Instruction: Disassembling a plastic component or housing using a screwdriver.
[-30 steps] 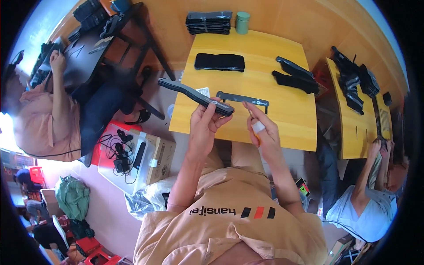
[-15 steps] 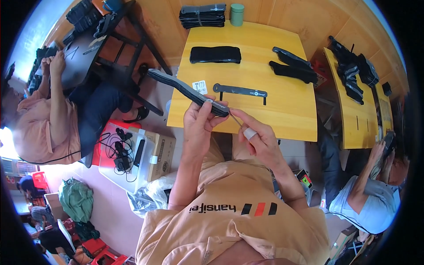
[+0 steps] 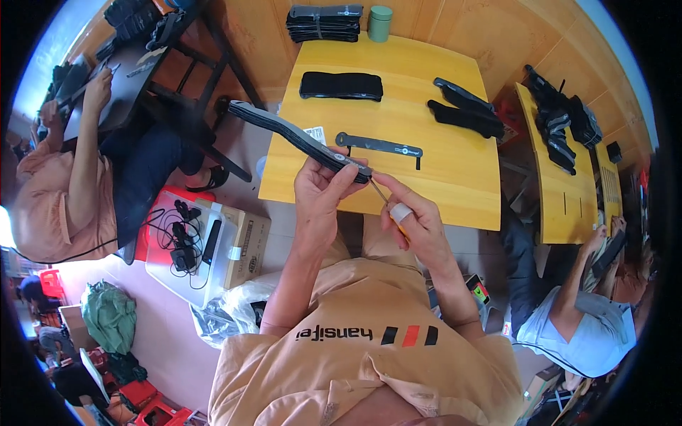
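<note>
My left hand is closed round one end of a bundle of black and grey strips, thumb on top. The bundle slants up to the left, above the table's near edge. In my right hand is a thin metal-shafted tool with a yellow-orange handle, like an awl or small screwdriver. Its tip meets the bundle's right end; whether it goes in I cannot tell. White tape wraps one right finger. A single grey strip lies on the yellow table just beyond my hands.
On the table are a black folded bundle, two dark strip bundles, tied strips and a green canister. A clear bin of cables stands at left. People work at a dark table and another yellow table.
The view has shifted slightly, so the table sits further left. The tool's yellow-orange handle now shows below my right fingers. At left, the other person's hands have moved apart along a strip.
</note>
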A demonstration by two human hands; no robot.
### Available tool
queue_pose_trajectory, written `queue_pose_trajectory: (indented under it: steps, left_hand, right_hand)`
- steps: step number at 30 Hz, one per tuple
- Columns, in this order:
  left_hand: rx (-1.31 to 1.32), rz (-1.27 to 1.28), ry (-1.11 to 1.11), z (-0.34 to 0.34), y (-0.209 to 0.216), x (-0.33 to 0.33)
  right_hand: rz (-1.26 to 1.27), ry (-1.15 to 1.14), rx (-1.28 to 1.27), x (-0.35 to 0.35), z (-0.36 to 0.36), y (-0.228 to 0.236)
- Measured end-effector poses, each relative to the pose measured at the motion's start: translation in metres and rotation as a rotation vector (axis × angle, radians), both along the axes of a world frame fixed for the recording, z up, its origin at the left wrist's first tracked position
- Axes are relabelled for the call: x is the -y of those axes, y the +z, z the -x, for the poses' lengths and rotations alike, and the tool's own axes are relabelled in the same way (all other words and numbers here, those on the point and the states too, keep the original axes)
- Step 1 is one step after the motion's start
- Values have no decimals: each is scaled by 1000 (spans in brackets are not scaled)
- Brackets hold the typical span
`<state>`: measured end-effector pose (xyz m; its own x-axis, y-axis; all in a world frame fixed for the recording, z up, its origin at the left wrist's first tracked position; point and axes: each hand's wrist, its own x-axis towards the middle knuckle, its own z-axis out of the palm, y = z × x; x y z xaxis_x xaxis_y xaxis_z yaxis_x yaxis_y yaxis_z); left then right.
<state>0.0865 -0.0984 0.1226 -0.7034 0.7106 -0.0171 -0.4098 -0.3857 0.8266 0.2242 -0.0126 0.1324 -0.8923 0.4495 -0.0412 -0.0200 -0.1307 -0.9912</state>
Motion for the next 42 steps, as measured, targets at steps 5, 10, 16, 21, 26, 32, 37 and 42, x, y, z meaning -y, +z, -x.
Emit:
queue_pose_trajectory:
  steps: [5, 10, 16, 21, 26, 32, 37, 42]
  left_hand:
    - [-55, 29, 19, -2, 3, 0]
    - [-117, 35, 33, -4, 5, -1]
    - [-247, 64, 46, -10, 2, -5]
    - [-81, 34, -18, -9, 2, -3]
    - [-68, 44, -15, -10, 0, -3]
    - [-78, 53, -8, -10, -1, -4]
    - [-88, 83, -20, -9, 2, -4]
    - [-89, 95, -21, -8, 1, -6]
  right_hand:
    - [190, 65, -13, -6, -2, 2]
    - [406, 97, -28, -7, -4, 5]
    - [48, 6, -9, 4, -3, 3]
    - [92, 50, 22, 0, -6, 7]
    - [139, 56, 36, -2, -9, 6]
    - [155, 23, 45, -4, -10, 4]
    - [91, 41, 50, -6, -12, 4]
    - [98, 44, 72, -7, -13, 5]
